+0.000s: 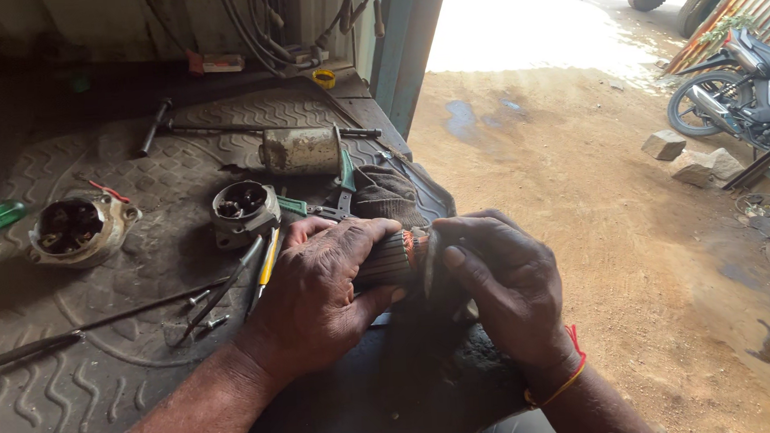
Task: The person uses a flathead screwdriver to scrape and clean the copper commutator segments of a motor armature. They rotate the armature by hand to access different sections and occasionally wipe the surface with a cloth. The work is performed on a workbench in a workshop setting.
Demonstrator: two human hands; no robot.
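My left hand point(319, 290) is wrapped around a cylindrical motor armature point(394, 257) with copper-coloured windings, holding it over the bench edge. My right hand point(503, 285) pinches a thin flat strip point(429, 262) against the armature's right end. The far end of the armature is hidden under my fingers. A red and orange thread is tied round my right wrist.
A dark rubber mat point(104, 381) covers the bench. On it lie two round motor end housings point(78, 228) point(242, 211), a metal motor casing point(301, 151), green-handled pliers point(341, 188), a yellow screwdriver point(269, 258), long rods point(101, 324) and a rag point(388, 194). Dirt ground and a motorcycle point(739, 92) lie to the right.
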